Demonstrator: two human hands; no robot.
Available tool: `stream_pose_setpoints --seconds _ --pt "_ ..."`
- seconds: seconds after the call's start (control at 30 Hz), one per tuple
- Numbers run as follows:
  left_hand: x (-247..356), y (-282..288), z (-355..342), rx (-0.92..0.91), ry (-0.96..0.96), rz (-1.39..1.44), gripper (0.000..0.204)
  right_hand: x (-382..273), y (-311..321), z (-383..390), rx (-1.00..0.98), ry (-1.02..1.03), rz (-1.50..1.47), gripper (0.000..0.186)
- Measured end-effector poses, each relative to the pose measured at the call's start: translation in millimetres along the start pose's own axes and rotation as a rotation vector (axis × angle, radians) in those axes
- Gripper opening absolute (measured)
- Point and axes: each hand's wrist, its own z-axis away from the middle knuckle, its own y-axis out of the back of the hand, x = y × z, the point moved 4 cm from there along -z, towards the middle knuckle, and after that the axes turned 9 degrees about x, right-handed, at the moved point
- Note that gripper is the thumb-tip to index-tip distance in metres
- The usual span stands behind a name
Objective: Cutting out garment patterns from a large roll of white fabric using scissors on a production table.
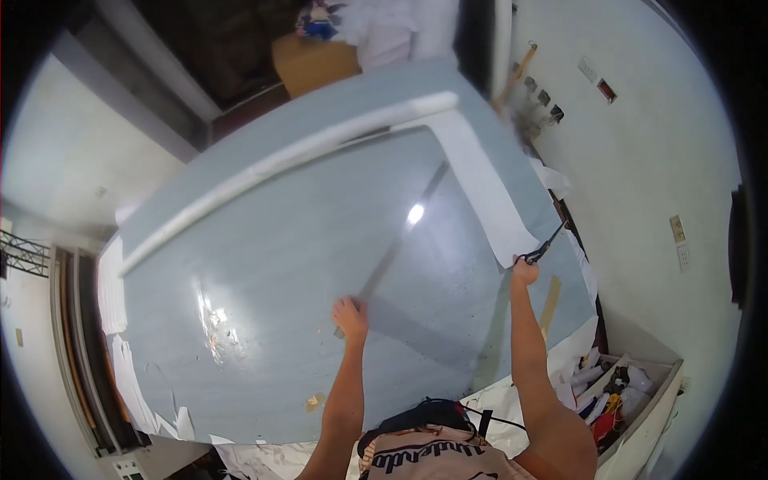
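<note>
My right hand (526, 270) is closed around the handles of dark scissors (546, 245), whose blades point up and to the right over the blue-grey tabletop (264, 216). Beside them ends a white strip of paper or cloth (478, 180), which runs from the far side of the table down to this hand. A long white roll (272, 164) lies along the table's far part, meeting the strip at its right end. My left hand (350, 316) rests closed on the near end of a long, narrow grey straightedge (386, 266), which slants away and catches a bright glare.
Pieces of tan tape (550, 302) stick to the tabletop. A wooden bin (640, 400) with mixed odds and ends stands at the lower right. Behind the table are a cardboard box (312, 66) and white bundles (396, 36). A wall (648, 176) with sockets runs along the right.
</note>
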Motion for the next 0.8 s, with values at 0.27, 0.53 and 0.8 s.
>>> stream_pose_setpoints --seconds 0.27,0.53,0.8 --pt "-67 43 47 -0.401 -0.021 0.334 0.02 99 29 -81 -0.09 -0.096 -0.087 0.03" --pt "-230 181 180 -0.497 0.007 -0.236 0.039 201 189 -160 -0.046 0.172 0.265 0.045" --pt "-274 216 -91 0.341 -0.171 -0.278 0.064 67 262 -25 0.169 0.364 0.24 0.046"
